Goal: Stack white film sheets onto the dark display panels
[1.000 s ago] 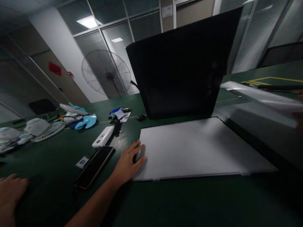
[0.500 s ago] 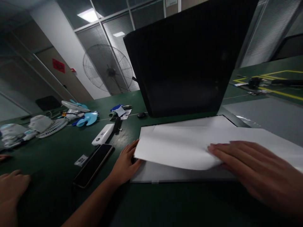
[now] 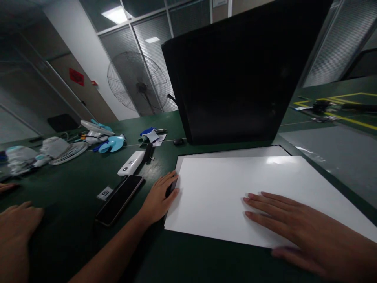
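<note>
A large white sheet of paper (image 3: 212,188) lies over a flat board (image 3: 265,151) with a pale face and dark edges, which shows along the back. My left hand (image 3: 159,198) rests at their left edge, fingers stretched out and thumb apart, touching the sheet's border. Flat on the paper to the right lies my right hand (image 3: 297,224), its fingers extended and its thumb slightly blurred near the front edge. A phone (image 3: 120,199) with a dark screen lies on the green table left of my left hand.
A big black panel (image 3: 241,78) stands tilted behind the board. To the left are a white device (image 3: 131,163), a small number card (image 3: 104,192), blue fan blades (image 3: 112,144) and another person's hand (image 3: 22,224). A grey sheet (image 3: 338,153) covers the table at right.
The paper's raised, curled front edge has come down flat over the board. My right hand has shifted left and flattened onto the sheet. My left hand stays at the left edge.
</note>
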Demonstrator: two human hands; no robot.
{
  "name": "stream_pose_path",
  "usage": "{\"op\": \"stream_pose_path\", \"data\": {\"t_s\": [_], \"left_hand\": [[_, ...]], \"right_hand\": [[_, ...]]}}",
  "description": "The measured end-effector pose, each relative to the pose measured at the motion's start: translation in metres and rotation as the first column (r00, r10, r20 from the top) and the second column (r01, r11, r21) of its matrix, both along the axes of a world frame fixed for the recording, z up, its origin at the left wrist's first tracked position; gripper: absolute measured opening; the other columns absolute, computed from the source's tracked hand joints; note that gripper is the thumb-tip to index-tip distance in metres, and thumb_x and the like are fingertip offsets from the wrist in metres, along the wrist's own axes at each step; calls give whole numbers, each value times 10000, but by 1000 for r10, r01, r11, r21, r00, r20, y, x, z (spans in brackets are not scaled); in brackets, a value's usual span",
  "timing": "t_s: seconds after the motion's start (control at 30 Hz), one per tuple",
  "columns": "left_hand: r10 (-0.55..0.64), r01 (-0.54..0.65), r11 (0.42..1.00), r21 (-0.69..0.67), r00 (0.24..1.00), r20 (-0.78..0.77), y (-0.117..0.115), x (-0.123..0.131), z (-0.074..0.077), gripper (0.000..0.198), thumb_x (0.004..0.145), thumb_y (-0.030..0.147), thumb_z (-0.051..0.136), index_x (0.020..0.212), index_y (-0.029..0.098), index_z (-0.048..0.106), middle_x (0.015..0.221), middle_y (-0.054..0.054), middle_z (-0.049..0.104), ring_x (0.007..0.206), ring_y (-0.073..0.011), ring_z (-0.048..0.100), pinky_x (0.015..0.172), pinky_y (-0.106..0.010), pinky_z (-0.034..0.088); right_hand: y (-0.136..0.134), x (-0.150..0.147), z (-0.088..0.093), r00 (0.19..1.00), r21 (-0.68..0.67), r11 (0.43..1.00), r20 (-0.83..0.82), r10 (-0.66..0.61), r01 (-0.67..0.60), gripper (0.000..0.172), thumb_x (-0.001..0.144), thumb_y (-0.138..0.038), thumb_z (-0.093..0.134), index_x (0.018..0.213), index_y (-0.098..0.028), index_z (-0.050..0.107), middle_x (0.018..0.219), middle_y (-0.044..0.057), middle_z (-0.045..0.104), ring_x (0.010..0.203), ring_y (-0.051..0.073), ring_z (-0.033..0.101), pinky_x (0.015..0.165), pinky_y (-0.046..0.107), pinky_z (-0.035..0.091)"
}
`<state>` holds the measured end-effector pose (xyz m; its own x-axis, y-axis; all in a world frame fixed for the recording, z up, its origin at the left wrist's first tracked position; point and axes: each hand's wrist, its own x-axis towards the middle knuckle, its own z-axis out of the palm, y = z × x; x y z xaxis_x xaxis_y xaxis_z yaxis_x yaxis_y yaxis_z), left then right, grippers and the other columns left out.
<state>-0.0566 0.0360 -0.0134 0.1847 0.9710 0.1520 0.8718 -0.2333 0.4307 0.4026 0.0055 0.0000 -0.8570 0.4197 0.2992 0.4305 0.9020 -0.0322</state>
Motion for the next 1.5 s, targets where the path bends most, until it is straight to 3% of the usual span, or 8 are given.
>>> {"op": "stream_pose_path", "data": {"t_s": [0.17, 0.37, 0.5, 0.7, 0.97, 1.1, 1.37, 1.5], "left_hand": [[-8, 8, 1000, 10, 1000, -8, 0, 0, -2, 576, 1039, 523, 514, 1525, 234, 625, 1698, -114, 514, 1585, -336, 476, 1340, -614, 317], [-32, 33, 999, 20, 999, -12, 0, -1, -1, 539, 1072, 425, 444, 1545, 234, 617, 1707, -104, 507, 1589, -316, 471, 1335, -612, 324], [-42, 43, 999, 12, 999, -28, -1, -1, 1, 541, 1077, 365, 389, 1545, 244, 632, 1720, -92, 488, 1602, -314, 452, 1340, -620, 308], [-23, 22, 1000, -15, 998, -55, 0, 3, 2, 539, 1058, 328, 414, 1537, 251, 650, 1727, -101, 473, 1600, -326, 455, 1330, -636, 314], [-2, 3, 1000, 8, 998, -70, 0, 6, 5, 540, 1037, 332, 446, 1515, 229, 676, 1699, -119, 508, 1569, -350, 496, 1316, -631, 347], [11, -10, 1000, 6, 997, -81, -1, 7, 8, 555, 1036, 346, 441, 1527, 211, 663, 1705, -125, 493, 1571, -348, 494, 1310, -628, 357], [33, -34, 999, -21, 997, -64, -1, 7, 10, 581, 1057, 439, 435, 1538, 197, 651, 1707, -129, 489, 1578, -359, 481, 1317, -619, 344], [16, -16, 1000, -10, 999, -29, 0, 3, 6, 583, 1071, 534, 439, 1528, 250, 664, 1703, -98, 493, 1582, -348, 477, 1316, -605, 352]], "right_hand": [[3, 0, -5, 999, 102, 994, 28, 37, -40, 661, 1066, -263, 576, 1703, -336, 418, 1607, 11, 570, 1385, 216, 648, 1096, 354, 583], [-5, -8, 21, 998, 112, 992, 31, 57, -60, 963, 959, -596, 727, 1748, -214, 329, 1665, 102, 486, 1472, 293, 577, 1075, 405, 607], [-2, -7, 20, 999, 81, 996, 12, 43, -44, 946, 971, -568, 727, 1755, -245, 308, 1681, 85, 472, 1491, 284, 557, 1121, 413, 584], [9, 8, -2, 999, 177, 984, 40, -18, 11, 716, 1043, -374, 636, 1716, -316, 398, 1608, 29, 572, 1367, 248, 663, 1050, 412, 624], [7, 9, 8, 999, 111, 993, 11, -31, 30, 935, 953, -568, 735, 1750, -308, 322, 1668, 69, 487, 1434, 329, 609, 1007, 463, 651], [11, 11, -3, 999, 77, 996, 8, -52, 51, 852, 1003, -507, 696, 1746, -347, 312, 1661, 45, 504, 1424, 304, 619, 1070, 456, 624], [11, 11, -2, 1000, 279, 960, -18, 20, -15, 486, 1107, -294, 500, 1579, -225, 591, 1475, 50, 683, 1230, 207, 743, 934, 339, 672], [8, 12, -1, 998, 268, 963, -60, 37, -20, 532, 1060, -176, 486, 1580, -222, 591, 1388, 54, 734, 1121, 194, 781, 887, 306, 672]]}}
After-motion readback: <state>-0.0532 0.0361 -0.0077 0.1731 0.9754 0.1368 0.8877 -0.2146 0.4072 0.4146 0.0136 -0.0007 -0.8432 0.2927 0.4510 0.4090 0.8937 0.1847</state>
